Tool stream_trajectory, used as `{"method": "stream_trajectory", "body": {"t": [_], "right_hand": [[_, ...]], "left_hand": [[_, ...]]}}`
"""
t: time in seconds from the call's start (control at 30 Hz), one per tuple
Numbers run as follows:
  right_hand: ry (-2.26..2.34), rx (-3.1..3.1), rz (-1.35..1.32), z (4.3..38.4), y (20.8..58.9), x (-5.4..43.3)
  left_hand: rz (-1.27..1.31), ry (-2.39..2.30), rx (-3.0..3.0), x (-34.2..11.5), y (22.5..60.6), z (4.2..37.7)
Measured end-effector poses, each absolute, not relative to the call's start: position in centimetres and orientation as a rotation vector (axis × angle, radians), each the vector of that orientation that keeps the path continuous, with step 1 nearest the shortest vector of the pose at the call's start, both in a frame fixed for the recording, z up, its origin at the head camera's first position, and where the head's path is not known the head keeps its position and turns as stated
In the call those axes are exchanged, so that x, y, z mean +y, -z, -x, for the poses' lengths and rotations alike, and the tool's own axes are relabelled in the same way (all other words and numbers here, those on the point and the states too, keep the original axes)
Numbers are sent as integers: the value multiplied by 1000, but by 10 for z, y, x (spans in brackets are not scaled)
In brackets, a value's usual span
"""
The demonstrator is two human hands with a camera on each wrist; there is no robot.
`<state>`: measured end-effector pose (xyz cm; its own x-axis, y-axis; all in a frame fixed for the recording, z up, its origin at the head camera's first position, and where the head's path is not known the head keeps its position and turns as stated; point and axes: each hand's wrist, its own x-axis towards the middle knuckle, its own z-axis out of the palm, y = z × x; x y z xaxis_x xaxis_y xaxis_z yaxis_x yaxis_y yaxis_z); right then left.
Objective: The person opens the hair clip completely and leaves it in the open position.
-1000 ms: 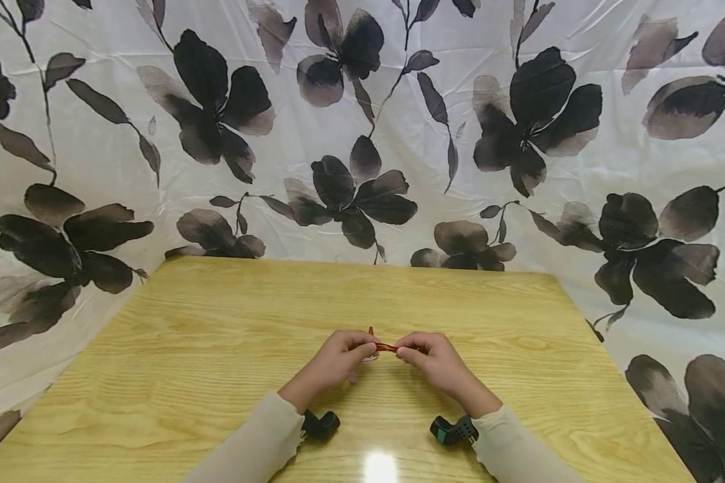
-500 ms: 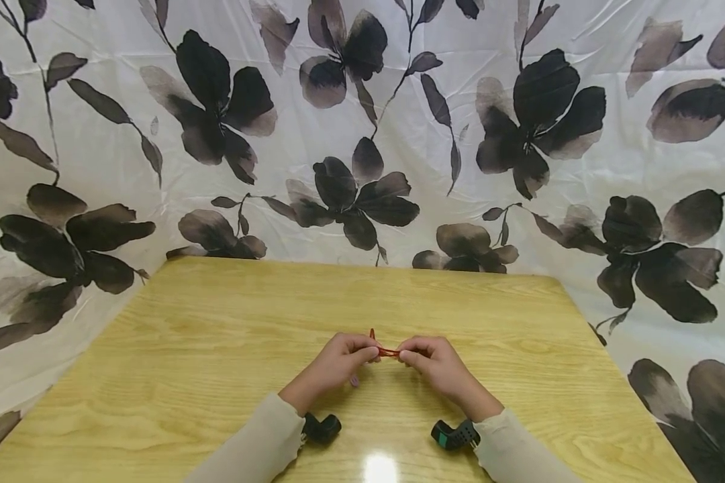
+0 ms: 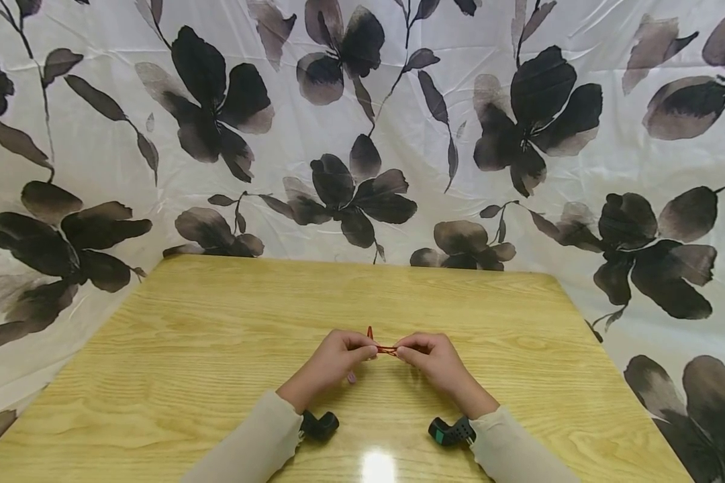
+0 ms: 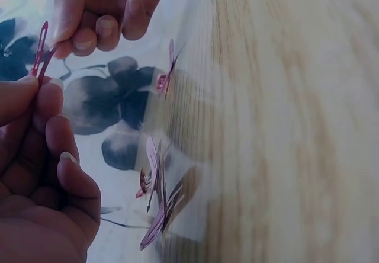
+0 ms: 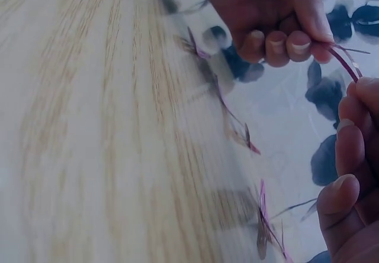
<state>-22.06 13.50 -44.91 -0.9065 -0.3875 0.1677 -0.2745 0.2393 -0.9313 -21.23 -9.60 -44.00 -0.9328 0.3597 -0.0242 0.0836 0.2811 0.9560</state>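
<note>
Between the fingertips of both hands is a thin red snap hair clip (image 3: 387,350), held above the table. My left hand (image 3: 337,362) pinches one end between thumb and forefinger, and a slim red tip sticks up beyond these fingers. Opposite it, my right hand (image 3: 438,365) pinches the other end. Seen from the left wrist, the clip (image 4: 42,53) shows a slotted tip and two narrow legs standing apart. Its ends are hidden in the fingertips. Pink-purple clips (image 4: 155,180) lie below the hands in the left wrist view, and another pink clip (image 4: 170,70) farther up.
A wood-grain table (image 3: 248,302) spreads under both hands. Behind it and at its sides hangs a white curtain (image 3: 435,168) with dark flowers. A small pink piece (image 3: 352,378) lies by the left hand. Black wrist cameras (image 3: 320,426) sit at both sleeves.
Both hands stay nearly in place. The red clip's legs between the fingertips look more spread than one second ago. A pale piece under the left fingertips is now mostly hidden.
</note>
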Motion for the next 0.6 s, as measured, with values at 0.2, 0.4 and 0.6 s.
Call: {"method": "stream_trajectory", "body": {"t": [0.2, 0.4, 0.6], "right_hand": [[1723, 2457, 625, 222, 448, 136], [1673, 2516, 653, 221, 449, 137], [1577, 2583, 703, 222, 452, 138]], "left_hand": [[-388, -1700, 2335, -94, 439, 214], [-370, -1652, 2377, -94, 440, 214], [-367, -1591, 2410, -93, 441, 212]]}}
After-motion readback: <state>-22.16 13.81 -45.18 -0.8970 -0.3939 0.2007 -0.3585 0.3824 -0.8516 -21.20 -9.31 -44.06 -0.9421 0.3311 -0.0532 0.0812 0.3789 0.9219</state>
